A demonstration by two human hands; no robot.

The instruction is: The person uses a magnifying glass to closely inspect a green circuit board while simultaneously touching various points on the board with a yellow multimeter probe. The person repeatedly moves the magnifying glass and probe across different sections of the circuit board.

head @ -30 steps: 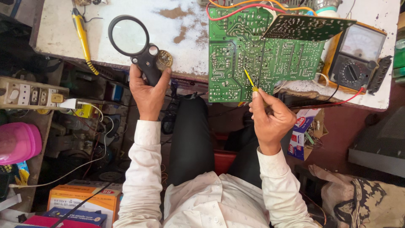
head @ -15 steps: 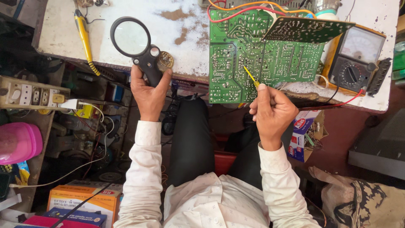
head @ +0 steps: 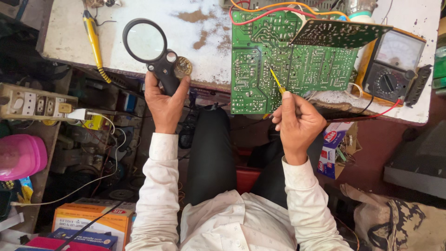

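— Circuit board, green and solder side up, lies on the worn white counter, its near edge hanging over toward your lap. Where are your hands?

— Your right hand is closed in a pinch grip on a thin yellow probe, whose tip rests on the board's traces. Your left hand is wrapped firmly round the black handle of a magnifying glass, held above the counter's edge, well left of the board.

— And around them?

— A smaller dark board tilts over the green one's far right corner, with red and orange wires looping above. An analogue multimeter in a yellow case sits just right of the board. A yellow-handled tool lies at the counter's left, and a socket strip sits below it.
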